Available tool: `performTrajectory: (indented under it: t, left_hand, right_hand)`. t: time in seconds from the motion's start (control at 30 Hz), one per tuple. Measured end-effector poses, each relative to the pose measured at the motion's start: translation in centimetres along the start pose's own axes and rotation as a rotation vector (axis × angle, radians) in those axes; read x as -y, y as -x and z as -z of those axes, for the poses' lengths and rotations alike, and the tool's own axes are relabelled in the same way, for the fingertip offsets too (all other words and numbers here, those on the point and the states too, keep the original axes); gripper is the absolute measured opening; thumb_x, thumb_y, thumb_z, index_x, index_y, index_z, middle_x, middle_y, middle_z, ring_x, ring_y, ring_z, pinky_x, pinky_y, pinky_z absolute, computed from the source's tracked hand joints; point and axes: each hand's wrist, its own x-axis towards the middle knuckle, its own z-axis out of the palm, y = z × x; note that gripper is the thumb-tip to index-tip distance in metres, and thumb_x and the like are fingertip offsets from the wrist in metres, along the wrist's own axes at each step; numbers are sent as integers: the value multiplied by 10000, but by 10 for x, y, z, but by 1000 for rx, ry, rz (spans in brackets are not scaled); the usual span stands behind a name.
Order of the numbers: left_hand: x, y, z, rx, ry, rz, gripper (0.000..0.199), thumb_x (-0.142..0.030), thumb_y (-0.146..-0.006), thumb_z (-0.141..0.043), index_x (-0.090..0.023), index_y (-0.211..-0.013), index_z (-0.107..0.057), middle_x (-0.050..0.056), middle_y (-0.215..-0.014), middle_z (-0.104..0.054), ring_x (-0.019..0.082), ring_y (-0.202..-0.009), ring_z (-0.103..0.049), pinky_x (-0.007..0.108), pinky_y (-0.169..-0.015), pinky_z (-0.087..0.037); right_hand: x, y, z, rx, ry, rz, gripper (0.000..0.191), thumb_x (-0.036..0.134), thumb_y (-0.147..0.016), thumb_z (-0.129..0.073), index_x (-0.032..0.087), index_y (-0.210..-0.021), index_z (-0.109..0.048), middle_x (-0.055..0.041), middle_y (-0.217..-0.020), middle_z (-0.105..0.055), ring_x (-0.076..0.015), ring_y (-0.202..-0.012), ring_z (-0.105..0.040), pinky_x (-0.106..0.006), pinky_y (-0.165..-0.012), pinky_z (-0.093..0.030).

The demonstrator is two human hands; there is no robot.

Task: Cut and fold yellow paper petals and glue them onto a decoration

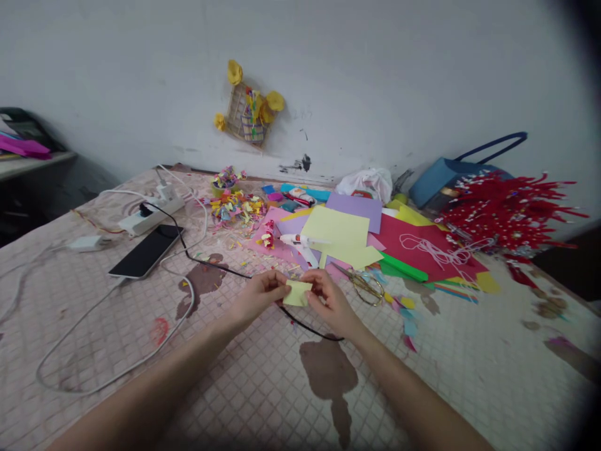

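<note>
A small piece of pale yellow paper (296,293) is stretched between my two hands above the table. My left hand (263,297) pinches its left edge between thumb and fingers. On the other side, my right hand (327,299) grips the right edge the same way. Just beyond them lies a white glue gun (300,247), partly over coloured sheets. To the right rest scissors (366,287) with gold handles. A large pale yellow sheet (340,230) lies on top of the paper pile behind my hands.
A tablet or large phone (148,250) with a white cable lies left, near a power strip (151,215). A black cord (307,327) passes beneath my hands. Paper shreds (235,208) are heaped at the back. Red stems (509,210) and a blue bag (446,178) stand right.
</note>
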Motion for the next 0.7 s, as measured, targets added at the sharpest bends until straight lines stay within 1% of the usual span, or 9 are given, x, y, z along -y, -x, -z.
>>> performTrajectory:
  t: [0.07,0.13,0.23,0.3,0.4,0.47,0.53,0.6,0.7]
  left_hand:
    - [-2,0,0,10,-54,-17,244,-330,-683,-675,-121,-725,-556,-27,-598,-527,69,-528,-470,193,-508,-364]
    - [-3,0,1,11,-88,-42,240,-335,-706,-653,-120,-752,-559,-20,-612,-533,77,-538,-476,197,-511,-372]
    - [-6,-1,3,25,-69,-126,231,-302,-755,-601,-141,-905,-531,-2,-697,-563,102,-607,-524,212,-551,-417]
    - [-8,0,3,75,-59,-205,224,-221,-776,-554,-171,-986,-492,11,-783,-581,119,-682,-558,232,-608,-448]
    - [-5,1,4,136,-198,-323,279,-61,-727,-483,-177,-979,-510,36,-881,-587,133,-768,-575,263,-697,-460]
    - [-1,1,4,104,-342,-395,321,-1,-678,-443,-165,-931,-554,49,-905,-585,144,-807,-571,279,-741,-455]
    - [5,0,4,50,-431,-450,321,11,-664,-428,-161,-893,-573,50,-904,-585,148,-815,-564,281,-747,-450]
    - [9,-1,5,5,-462,-487,285,0,-676,-437,-160,-872,-570,42,-873,-583,142,-788,-559,271,-722,-447]
    - [13,-3,6,-30,-449,-496,240,-17,-688,-453,-155,-856,-553,34,-842,-578,136,-757,-559,259,-688,-443]
  right_hand:
    - [0,-1,3,49,61,96,317,75,-771,-418,206,-1029,-549,-58,-1005,-583,-178,-921,-553,-314,-804,-442]
    - [-1,-1,4,67,104,152,364,30,-746,-387,208,-986,-595,-56,-986,-598,-186,-967,-545,-333,-849,-423]
    - [-3,-1,2,-13,151,152,398,8,-722,-381,211,-982,-603,-59,-997,-605,-192,-983,-548,-341,-859,-419]
    - [-4,-2,0,-84,174,138,369,19,-725,-406,208,-981,-593,-62,-986,-606,-194,-957,-559,-336,-840,-426]
    - [-5,-2,-2,-146,194,132,321,39,-726,-450,202,-971,-579,-59,-964,-603,-191,-926,-566,-320,-823,-428]
    - [-5,-2,-3,-159,202,126,297,47,-724,-477,198,-964,-566,-54,-949,-601,-187,-906,-566,-309,-813,-428]
    - [-6,-1,-4,-171,195,118,274,56,-724,-500,196,-954,-550,-45,-925,-596,-179,-872,-567,-297,-790,-433]
    - [-8,-1,-5,-191,174,118,242,67,-732,-516,197,-934,-537,-37,-904,-590,-172,-849,-566,-290,-771,-438]
    - [-10,0,-6,-216,135,126,188,90,-750,-533,202,-901,-532,-33,-893,-587,-170,-836,-566,-289,-757,-443]
